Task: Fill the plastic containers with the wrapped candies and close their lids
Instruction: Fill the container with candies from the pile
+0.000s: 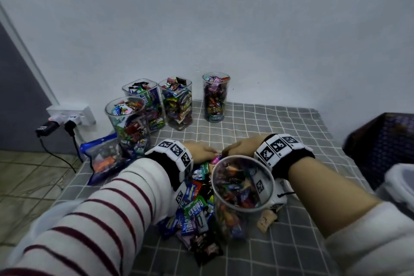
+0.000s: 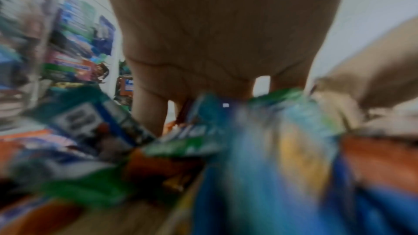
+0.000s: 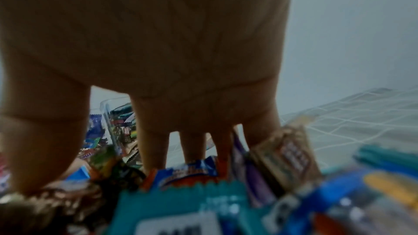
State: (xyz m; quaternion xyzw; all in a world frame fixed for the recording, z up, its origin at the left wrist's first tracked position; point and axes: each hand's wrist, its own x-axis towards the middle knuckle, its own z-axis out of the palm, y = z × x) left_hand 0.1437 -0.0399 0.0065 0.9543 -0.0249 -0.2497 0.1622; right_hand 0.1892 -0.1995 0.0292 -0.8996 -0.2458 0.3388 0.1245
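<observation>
I see the grey checked counter (image 1: 264, 119) carrying a heap of wrapped candies (image 1: 192, 204) just left of the near open container (image 1: 240, 188) — four filled, lidless containers (image 1: 177, 103) stand well behind it. My left hand (image 1: 198, 151) and right hand (image 1: 243, 145) meet behind that container, fingers (image 3: 153, 142) extended down into the candies — whether they grip any, I cannot tell.

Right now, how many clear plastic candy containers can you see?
5: near round container by the hands; round one left; two square ones behind it; round one by the wall.
</observation>
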